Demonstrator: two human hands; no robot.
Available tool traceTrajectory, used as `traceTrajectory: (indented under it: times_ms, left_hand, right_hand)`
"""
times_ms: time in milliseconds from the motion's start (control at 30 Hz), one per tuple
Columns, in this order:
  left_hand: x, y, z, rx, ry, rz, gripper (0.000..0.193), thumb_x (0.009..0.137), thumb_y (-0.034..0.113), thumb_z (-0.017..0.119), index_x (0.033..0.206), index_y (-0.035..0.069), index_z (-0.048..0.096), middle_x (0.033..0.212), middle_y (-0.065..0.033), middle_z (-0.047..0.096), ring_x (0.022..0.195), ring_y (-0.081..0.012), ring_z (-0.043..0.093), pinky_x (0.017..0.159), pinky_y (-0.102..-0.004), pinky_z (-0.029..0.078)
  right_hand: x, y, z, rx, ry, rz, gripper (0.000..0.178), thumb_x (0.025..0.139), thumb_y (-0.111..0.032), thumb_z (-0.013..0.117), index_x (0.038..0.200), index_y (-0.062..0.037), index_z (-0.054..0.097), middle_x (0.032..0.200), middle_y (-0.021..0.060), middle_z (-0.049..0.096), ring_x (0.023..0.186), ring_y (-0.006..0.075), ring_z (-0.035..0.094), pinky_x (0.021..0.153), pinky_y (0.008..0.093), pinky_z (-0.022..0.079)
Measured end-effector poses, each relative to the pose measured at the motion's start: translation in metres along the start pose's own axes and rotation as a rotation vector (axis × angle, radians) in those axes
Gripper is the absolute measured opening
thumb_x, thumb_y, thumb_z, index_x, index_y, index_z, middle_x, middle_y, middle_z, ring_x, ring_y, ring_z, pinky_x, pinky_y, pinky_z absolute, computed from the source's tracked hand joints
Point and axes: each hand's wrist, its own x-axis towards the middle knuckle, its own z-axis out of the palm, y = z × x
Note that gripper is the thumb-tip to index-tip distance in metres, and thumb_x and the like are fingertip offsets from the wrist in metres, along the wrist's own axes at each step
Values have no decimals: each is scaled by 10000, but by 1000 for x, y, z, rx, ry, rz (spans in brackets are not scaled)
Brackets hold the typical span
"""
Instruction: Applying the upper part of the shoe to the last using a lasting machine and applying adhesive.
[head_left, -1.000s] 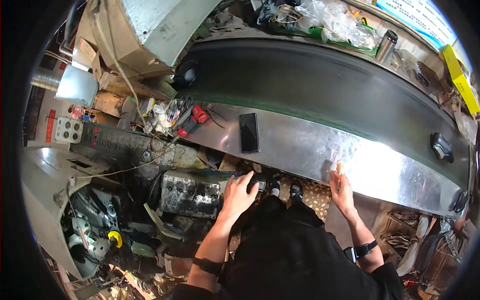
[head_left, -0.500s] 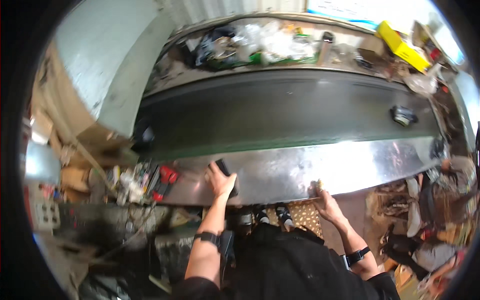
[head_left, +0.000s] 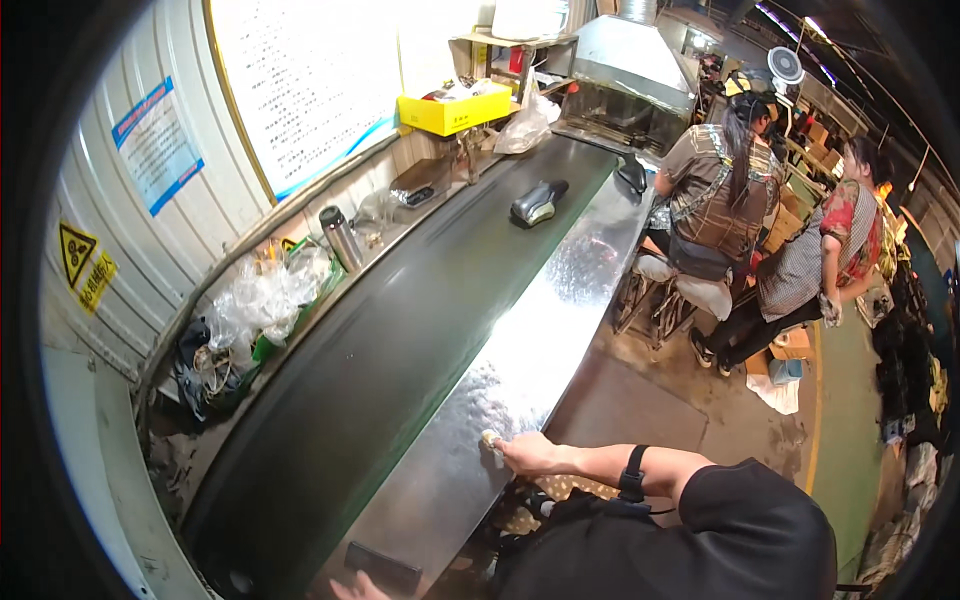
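Observation:
My right hand [head_left: 528,453] is closed, its fingertips round a small yellowish-white thing [head_left: 490,440] held at the metal ledge. Its kind is too small to tell. At the bottom edge my left hand [head_left: 362,588] shows only in part, thumb and fingers apart. Right beside it a black oblong slab [head_left: 384,568] lies on the shiny metal ledge [head_left: 440,490]. Past the ledge runs a dark conveyor belt [head_left: 400,330]. Farther along the belt lies a dark shoe [head_left: 538,204] with a pale patch, and another dark shoe [head_left: 631,174] stands near the ledge's far end.
Plastic bags [head_left: 265,300], a steel flask [head_left: 341,238] and a yellow box [head_left: 455,108] line the shelf along the wall. A metal hood [head_left: 635,60] covers the belt's far end. Two people [head_left: 725,190] [head_left: 820,240] sit on the right beyond the ledge.
My view has swung to the right, bringing the hood and the two people into sight. My left hand, earlier on the black slab, now has its fingers apart beside it.

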Motion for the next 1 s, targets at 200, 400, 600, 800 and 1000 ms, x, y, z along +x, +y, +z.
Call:
traceTrajectory:
  times_ms: [200,400,600,800,1000]
  left_hand:
    - [-39,33,-104,229,404,245,492,822,119,807,1232,-71,613,1250,-218,648,1081,-328,632,926,-427,518]
    - [-143,50,-225,444,679,333,381,977,260,646,1159,-74,664,1167,-201,694,992,-284,669,938,-376,500]
    - [-270,218,-246,1196,860,-557,475,967,275,627,1366,27,559,1394,-228,524,1305,-398,479,1088,-522,367]
    - [-310,236,-230,1187,967,-607,499,957,279,637,1370,15,548,1394,-220,529,1303,-381,489,1092,-507,374]
    - [-334,234,-244,972,1057,-482,523,947,282,646,1375,2,537,1394,-213,535,1300,-365,499,1096,-492,381]
  right_hand:
    - [26,-36,3,-130,-99,-157,393,820,-193,608,1176,-33,566,682,151,674,625,392,675,501,524,515]
    - [51,-105,21,-76,-352,-357,518,925,-269,581,1368,-44,433,788,172,698,713,386,692,644,513,555]
    - [59,-151,68,-106,-187,-757,576,883,-215,625,1398,-35,440,1270,173,589,1200,366,536,1061,491,408]
    - [52,-169,73,-188,-291,-816,646,837,-208,626,1424,-23,431,1344,210,530,1272,417,488,1092,517,358]
    - [58,-164,63,-165,-441,-798,637,851,-196,612,1428,-28,404,1394,198,515,1348,418,445,1116,534,336]
